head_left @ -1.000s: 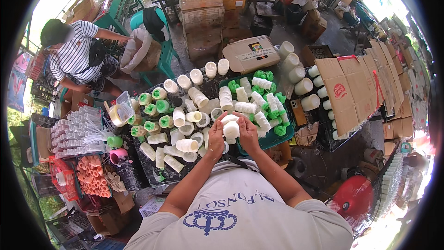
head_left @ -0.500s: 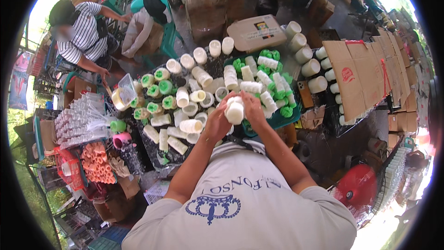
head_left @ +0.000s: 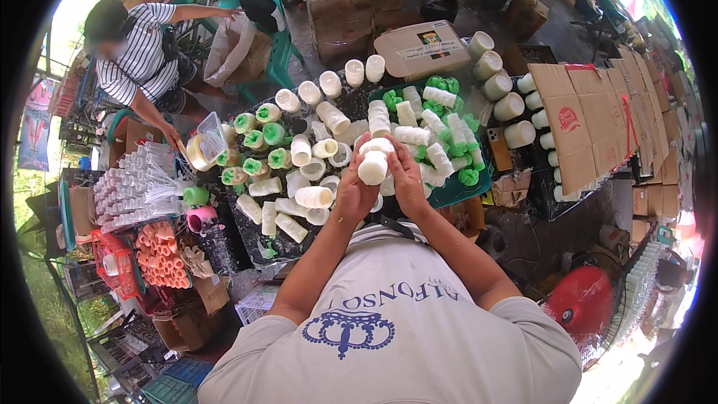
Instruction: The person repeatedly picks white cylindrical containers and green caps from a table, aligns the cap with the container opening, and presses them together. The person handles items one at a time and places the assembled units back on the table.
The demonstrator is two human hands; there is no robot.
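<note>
Between my two hands I hold a pale, thick wax candle [head_left: 373,167] with a stepped, rounded shape, over the near edge of the table. My left hand [head_left: 354,190] wraps its left side, and my right hand [head_left: 407,182] closes on its right side. Just left of them, several white candles [head_left: 313,197] lie or stand on a dark table. Close by on the right, a green tray [head_left: 452,193] holds ridged white candles [head_left: 410,135] among crumpled green pieces [head_left: 468,176].
Candles with green tops [head_left: 274,133] stand at the left. A person [head_left: 142,60] in a striped shirt holds a clear container [head_left: 212,135] there. Pink-orange cylinders [head_left: 161,256] fill a crate. White cylinders [head_left: 508,107], a phone [head_left: 498,147] and a cardboard sheet [head_left: 580,131] are at the right, a red fan [head_left: 580,305] nearer.
The candle is tipped slightly differently, and my hands have shifted around it. At the far left, the person's raised arm has stretched further out toward the chair.
</note>
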